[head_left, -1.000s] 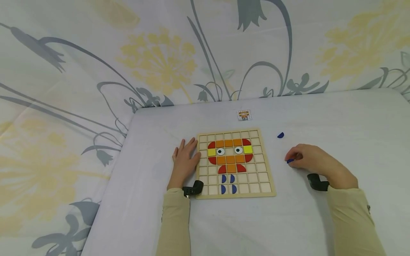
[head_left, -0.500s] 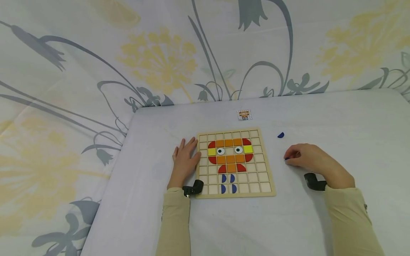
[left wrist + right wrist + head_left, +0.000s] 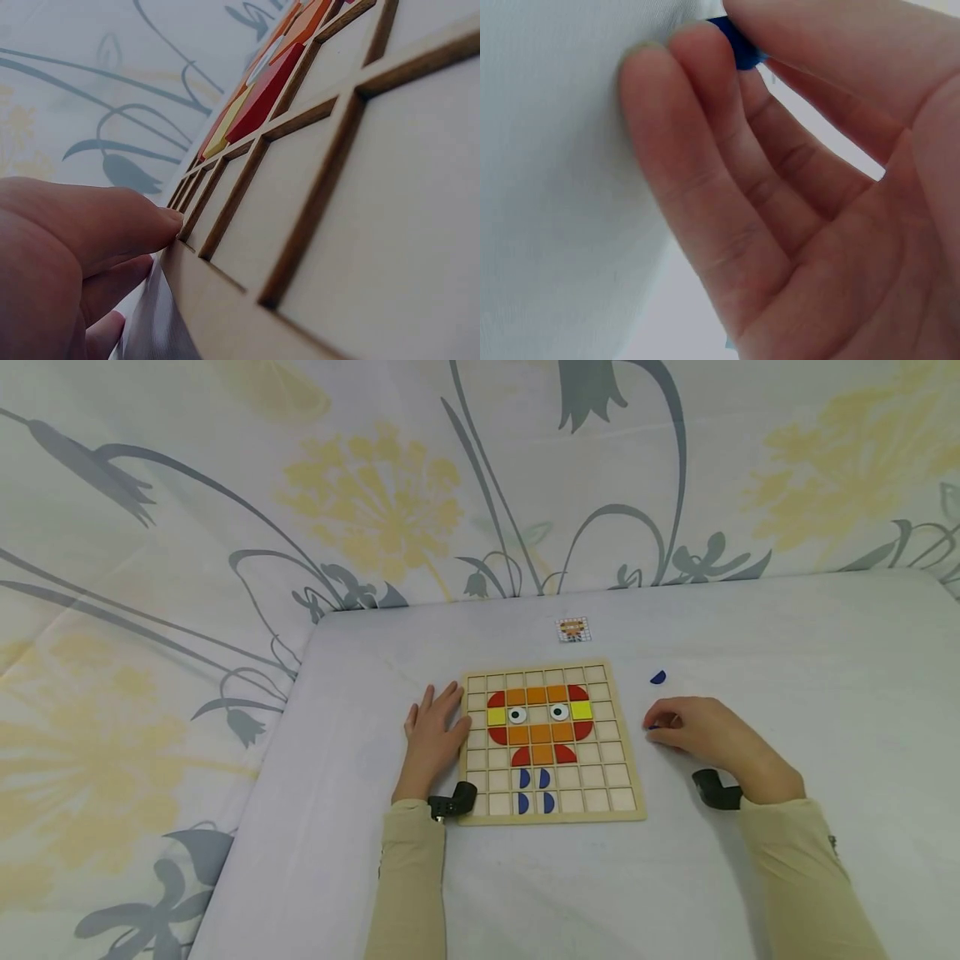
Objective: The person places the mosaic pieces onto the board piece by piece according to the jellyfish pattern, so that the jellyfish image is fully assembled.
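Note:
A wooden grid board (image 3: pixel 628 777) lies on the white cloth, with orange, red and yellow tiles, two eye discs and several blue half-circle tiles in its cells. My left hand (image 3: pixel 433 739) rests at the board's left edge, fingers fairly straight. In the left wrist view the thumb (image 3: pixel 127 221) touches the board's rim. Just right of the board, my right hand (image 3: pixel 708 731) pinches a blue tile (image 3: pixel 739 45) between thumb and fingers; most of that tile is hidden by the fingertips. Another blue half-circle tile (image 3: pixel 657 677) lies on the cloth beyond the right hand.
A small printed card (image 3: pixel 573 629) with a matching coloured figure lies behind the board. A flower-patterned cloth (image 3: pixel 375 502) rises at the back and left of the white surface. Each wrist wears a black camera, such as the right one (image 3: pixel 716 789).
My right hand has moved left toward the board with the blue tile pinched in its fingers. The left hand and the board have stayed in place.

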`<act>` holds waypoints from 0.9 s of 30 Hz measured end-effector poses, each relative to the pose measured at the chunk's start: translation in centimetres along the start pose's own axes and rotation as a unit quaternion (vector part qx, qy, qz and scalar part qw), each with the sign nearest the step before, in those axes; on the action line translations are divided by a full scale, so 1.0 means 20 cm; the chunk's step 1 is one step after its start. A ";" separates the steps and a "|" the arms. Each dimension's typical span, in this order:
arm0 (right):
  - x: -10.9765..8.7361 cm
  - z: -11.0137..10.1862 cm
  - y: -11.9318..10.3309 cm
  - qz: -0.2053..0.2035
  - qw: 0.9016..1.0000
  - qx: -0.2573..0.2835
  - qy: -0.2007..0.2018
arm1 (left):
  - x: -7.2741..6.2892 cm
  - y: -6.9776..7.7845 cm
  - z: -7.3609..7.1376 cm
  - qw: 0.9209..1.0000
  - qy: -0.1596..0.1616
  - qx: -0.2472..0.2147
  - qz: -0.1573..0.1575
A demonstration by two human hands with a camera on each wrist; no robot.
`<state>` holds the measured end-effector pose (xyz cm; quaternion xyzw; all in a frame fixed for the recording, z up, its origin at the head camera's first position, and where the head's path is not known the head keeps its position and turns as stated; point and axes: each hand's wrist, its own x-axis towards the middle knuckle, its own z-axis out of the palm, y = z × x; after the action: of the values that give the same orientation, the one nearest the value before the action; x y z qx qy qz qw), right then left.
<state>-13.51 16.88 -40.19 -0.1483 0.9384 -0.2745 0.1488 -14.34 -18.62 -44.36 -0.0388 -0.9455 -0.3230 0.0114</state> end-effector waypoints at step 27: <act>0.05 0.16 -0.27 -0.074 0.994 0.057 -0.064 | 0.00 0.01 -0.01 1.000 0.002 0.000 0.002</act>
<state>-12.28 10.59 -39.92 -0.2263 0.8961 -0.3275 0.1961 -14.27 -18.61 -44.18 -0.0402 -0.9455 -0.3230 0.0135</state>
